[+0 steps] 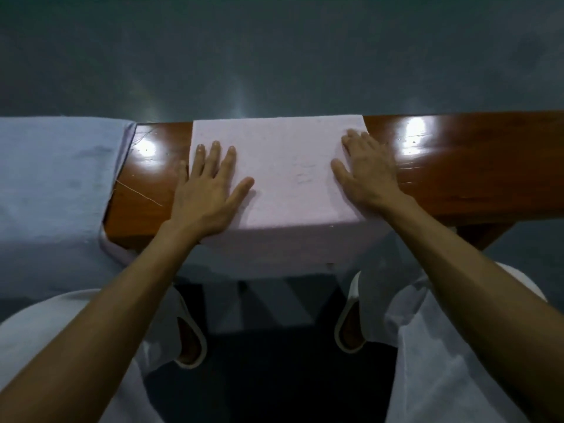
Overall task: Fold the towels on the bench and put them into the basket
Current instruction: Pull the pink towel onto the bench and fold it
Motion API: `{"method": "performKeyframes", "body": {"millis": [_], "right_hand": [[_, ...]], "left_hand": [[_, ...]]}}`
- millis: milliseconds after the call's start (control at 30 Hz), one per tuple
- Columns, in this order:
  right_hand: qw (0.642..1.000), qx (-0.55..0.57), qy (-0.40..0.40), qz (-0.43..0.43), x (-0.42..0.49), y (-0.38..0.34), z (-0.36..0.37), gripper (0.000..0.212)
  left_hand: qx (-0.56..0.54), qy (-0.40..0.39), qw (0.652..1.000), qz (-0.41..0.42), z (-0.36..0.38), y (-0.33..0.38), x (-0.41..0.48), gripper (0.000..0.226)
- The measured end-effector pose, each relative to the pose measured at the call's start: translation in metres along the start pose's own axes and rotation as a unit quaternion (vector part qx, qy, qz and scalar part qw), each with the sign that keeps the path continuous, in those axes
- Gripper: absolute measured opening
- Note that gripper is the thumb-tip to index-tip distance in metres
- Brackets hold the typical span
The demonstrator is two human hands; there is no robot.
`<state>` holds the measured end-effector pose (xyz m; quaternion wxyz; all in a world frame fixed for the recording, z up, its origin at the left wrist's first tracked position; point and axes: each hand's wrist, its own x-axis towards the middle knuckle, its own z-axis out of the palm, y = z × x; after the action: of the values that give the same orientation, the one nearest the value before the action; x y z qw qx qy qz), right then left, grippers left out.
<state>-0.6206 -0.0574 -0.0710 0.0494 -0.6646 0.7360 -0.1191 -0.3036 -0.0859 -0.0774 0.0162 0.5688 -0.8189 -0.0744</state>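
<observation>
Pink towel (280,166) lies flat across the glossy brown wooden desk (457,166), its near end hanging over the front edge. Left hand (207,196) rests palm-down on the towel's left edge, fingers (213,157) straight and spread, grasping nothing. Right hand (366,172) rests palm-down on the right edge, fingers released too. 1 blue-grey towel (52,184) drapes the desk's left end, apart from the pink one.

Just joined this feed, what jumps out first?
A pink towel lies across the middle of the glossy wooden bench, with the left hand flat on its left edge and the right hand flat on its right edge. A blue towel covers the bench's left end.
</observation>
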Motion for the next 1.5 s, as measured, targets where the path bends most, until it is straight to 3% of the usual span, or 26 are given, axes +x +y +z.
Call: {"method": "performKeyframes", "body": {"millis": [167, 233, 300, 367, 433, 533, 700, 800, 867, 1033, 1133, 1200, 1267, 1367, 1500], "right_hand": [[0.999, 0.017, -0.045, -0.025, -0.001, 0.003, 0.001, 0.073], [0.996, 0.087, 0.007, 0.022, -0.003, -0.003, -0.002, 0.073], [0.981, 0.140, 0.080, 0.104, -0.007, -0.009, -0.008, 0.067], [0.969, 0.130, 0.108, 0.181, -0.009, -0.011, -0.016, 0.058], [0.970, 0.081, 0.075, 0.215, -0.012, -0.008, -0.023, 0.051], [0.968, 0.077, 0.012, 0.239, -0.015, -0.002, -0.029, 0.048], [0.971, 0.043, -0.012, 0.236, -0.014, -0.006, -0.035, 0.018], [0.971, 0.061, 0.008, 0.230, -0.013, -0.006, -0.036, 0.018], [0.965, 0.128, 0.038, 0.225, -0.013, -0.006, -0.042, 0.018], [0.914, 0.324, 0.038, 0.240, -0.013, 0.001, -0.049, 0.014], [0.899, 0.364, -0.020, 0.243, -0.018, 0.005, -0.052, 0.045], [0.898, 0.376, -0.040, 0.226, -0.021, 0.011, -0.057, 0.057], [0.900, 0.381, -0.038, 0.207, -0.023, 0.019, -0.059, 0.050], [0.907, 0.381, -0.050, 0.174, -0.029, 0.020, -0.060, 0.032], [0.914, 0.374, -0.071, 0.138, -0.034, 0.020, -0.065, 0.029]], "left_hand": [[-0.015, -0.002, 1.000, -0.018, -0.004, -0.001, -0.006, 0.085], [-0.078, 0.004, 0.996, -0.032, -0.009, 0.003, -0.005, 0.077], [-0.207, 0.049, 0.975, -0.064, -0.019, 0.008, -0.004, 0.066], [-0.268, 0.108, 0.950, -0.118, -0.028, 0.008, -0.007, 0.055], [-0.200, 0.130, 0.953, -0.188, -0.034, 0.002, -0.014, 0.052], [-0.118, 0.085, 0.954, -0.262, -0.034, -0.006, -0.023, 0.052], [-0.109, 0.103, 0.971, -0.185, -0.026, -0.001, -0.017, 0.018], [-0.119, 0.116, 0.978, -0.130, -0.025, 0.001, -0.012, 0.015], [-0.181, 0.124, 0.967, -0.126, -0.031, -0.001, -0.010, 0.012], [-0.326, 0.134, 0.916, -0.190, -0.052, -0.021, -0.007, 0.019], [-0.390, 0.076, 0.891, -0.219, -0.052, -0.027, -0.012, 0.031], [-0.395, 0.051, 0.891, -0.216, -0.052, -0.030, -0.015, 0.046], [-0.397, 0.040, 0.897, -0.191, -0.055, -0.032, -0.016, 0.053], [-0.408, 0.003, 0.900, -0.151, -0.059, -0.031, -0.014, 0.045], [-0.378, -0.005, 0.918, -0.119, -0.062, -0.030, -0.011, 0.045]]}}
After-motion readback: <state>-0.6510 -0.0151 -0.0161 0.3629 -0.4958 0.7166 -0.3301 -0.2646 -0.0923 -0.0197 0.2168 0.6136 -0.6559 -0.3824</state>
